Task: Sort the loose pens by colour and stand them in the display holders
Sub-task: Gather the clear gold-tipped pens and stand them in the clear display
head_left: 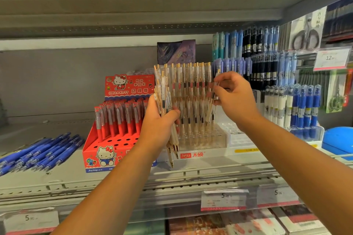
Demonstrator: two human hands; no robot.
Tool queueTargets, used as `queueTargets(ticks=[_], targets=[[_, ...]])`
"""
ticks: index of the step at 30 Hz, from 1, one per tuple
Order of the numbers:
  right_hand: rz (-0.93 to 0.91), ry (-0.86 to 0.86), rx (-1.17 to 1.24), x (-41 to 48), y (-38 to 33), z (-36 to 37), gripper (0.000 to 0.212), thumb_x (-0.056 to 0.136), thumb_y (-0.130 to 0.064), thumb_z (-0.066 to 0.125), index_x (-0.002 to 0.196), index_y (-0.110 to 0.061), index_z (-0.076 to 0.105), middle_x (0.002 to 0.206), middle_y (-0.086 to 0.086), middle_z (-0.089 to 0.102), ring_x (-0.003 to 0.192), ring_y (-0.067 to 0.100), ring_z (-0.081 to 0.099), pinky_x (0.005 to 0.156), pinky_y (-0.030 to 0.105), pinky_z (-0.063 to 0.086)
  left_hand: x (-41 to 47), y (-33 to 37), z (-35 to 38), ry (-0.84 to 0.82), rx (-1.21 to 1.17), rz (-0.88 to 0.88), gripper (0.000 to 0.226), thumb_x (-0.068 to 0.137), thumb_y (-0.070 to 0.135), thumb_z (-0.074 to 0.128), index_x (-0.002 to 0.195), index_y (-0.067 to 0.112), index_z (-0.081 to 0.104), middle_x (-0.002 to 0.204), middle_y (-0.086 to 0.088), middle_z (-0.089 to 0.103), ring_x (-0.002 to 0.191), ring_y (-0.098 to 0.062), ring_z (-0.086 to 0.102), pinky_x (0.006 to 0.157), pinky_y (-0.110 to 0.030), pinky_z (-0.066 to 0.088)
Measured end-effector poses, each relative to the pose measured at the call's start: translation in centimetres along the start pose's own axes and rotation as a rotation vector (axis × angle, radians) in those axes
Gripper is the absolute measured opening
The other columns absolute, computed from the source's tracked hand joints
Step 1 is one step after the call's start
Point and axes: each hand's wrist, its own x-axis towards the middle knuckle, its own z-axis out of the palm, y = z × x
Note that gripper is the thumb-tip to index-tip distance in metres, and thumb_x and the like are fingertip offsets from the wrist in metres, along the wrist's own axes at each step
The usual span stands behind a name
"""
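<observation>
Clear holder (202,139), front label "hesu 禾硕", partly filled with gold-trimmed pens (193,82). Red box (107,150) at left reads "HELLO KITTY", "Joytop". Rail tags (225,199) read "5.00". Left hand (159,120) grips pen bundle (164,93), tips down, in front of holder. Right hand (234,97) pinches single pen (211,107), tip down, over holder. Blue pens (42,150) loose on shelf, far left.

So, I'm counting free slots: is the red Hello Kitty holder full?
Not full: red pens fill the back rows of the red holder, but its front holes stand empty.
</observation>
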Motion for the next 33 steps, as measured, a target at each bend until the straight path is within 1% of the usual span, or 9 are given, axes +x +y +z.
queueTargets(ticks=[3,7,10,16,18,24,28,30,33], targets=[[0.047,0.033,0.011,0.3,1.1,-0.7,0.027,0.096,-0.004,0.057,0.100,-0.030,0.048,0.102,0.008,0.067,0.088,0.023,0.071,0.071,0.040,0.061,-0.1,0.1,0.1,-0.004,-0.009,0.004,0.044,0.082,0.016,0.062,0.119,0.040,0.055,0.099,0.011,0.069,0.088,-0.019,0.060,0.092,-0.065,0.049],[0.076,0.047,-0.016,0.3,2.5,-1.1,0.030,0.097,-0.005,0.057,0.116,-0.025,0.044,0.100,0.002,0.065,0.093,0.020,0.069,0.070,0.034,0.060,-0.1,0.1,0.1,-0.009,-0.017,0.001,0.046,0.084,0.014,0.062,0.125,0.034,0.054,0.102,0.009,0.068,0.089,-0.019,0.059,0.093,-0.065,0.048],[0.082,0.014,-0.062,0.3,3.3,-1.1,0.029,0.097,-0.004,0.056,0.114,-0.025,0.046,0.102,0.001,0.066,0.093,0.019,0.068,0.069,0.031,0.059,-0.1,0.2,0.1,-0.008,-0.007,-0.001,0.047,0.082,0.017,0.062,0.124,0.035,0.054,0.100,0.010,0.067,0.089,-0.020,0.058,0.092,-0.066,0.047],[0.096,-0.027,-0.158,0.4,4.3,-0.9,0.031,0.095,-0.004,0.059,0.111,-0.029,0.049,0.097,-0.003,0.062,0.090,0.014,0.067,0.068,0.034,0.062,-0.1,0.1,0.1,-0.006,-0.013,-0.003,0.052,0.079,0.020,0.063,0.128,0.035,0.052,0.107,0.006,0.066,0.093,-0.021,0.057,0.093,-0.067,0.046],[0.099,-0.025,-0.166,0.5,4.4,-1.0,0.031,0.095,-0.003,0.059,0.110,-0.029,0.049,0.095,-0.001,0.061,0.088,0.013,0.067,0.070,0.038,0.062,0.0,0.0,0.1,-0.006,-0.014,0.004,0.051,0.079,0.020,0.063,0.127,0.035,0.052,0.107,0.006,0.066,0.092,-0.021,0.058,0.092,-0.066,0.046],[0.155,-0.128,-0.229,0.2,4.9,-1.1,0.031,0.092,0.001,0.060,0.109,-0.023,0.050,0.095,0.008,0.061,0.093,0.027,0.064,0.074,0.047,0.060,0.1,-0.2,0.0,-0.017,-0.020,0.001,0.050,0.079,0.019,0.063,0.124,0.036,0.054,0.102,0.009,0.067,0.089,-0.019,0.058,0.091,-0.063,0.048],[0.207,-0.191,-0.292,-0.1,5.3,-1.2,0.031,0.093,-0.001,0.060,0.109,-0.025,0.048,0.097,0.008,0.061,0.088,0.025,0.065,0.063,0.038,0.059,0.1,-0.3,0.0,-0.029,-0.025,0.009,0.050,0.080,0.015,0.063,0.127,0.032,0.053,0.103,0.008,0.066,0.090,-0.020,0.058,0.091,-0.062,0.048],[0.209,-0.191,-0.313,-0.1,5.4,-1.2,0.031,0.093,-0.001,0.060,0.108,-0.026,0.048,0.096,0.007,0.061,0.086,0.025,0.065,0.064,0.041,0.060,0.2,-0.5,-0.1,-0.038,-0.025,0.017,0.048,0.083,0.013,0.063,0.125,0.033,0.054,0.099,0.010,0.067,0.087,-0.019,0.058,0.085,-0.058,0.049],[0.152,-0.189,-0.412,-0.2,5.5,-1.2,0.029,0.093,-0.007,0.061,0.112,-0.025,0.048,0.097,0.004,0.059,0.084,0.024,0.061,0.071,0.045,0.058,0.1,-0.6,-0.1,-0.063,-0.034,0.026,0.041,0.087,0.010,0.063,0.114,0.040,0.058,0.094,0.008,0.068,0.078,-0.015,0.059,0.076,-0.045,0.050]])
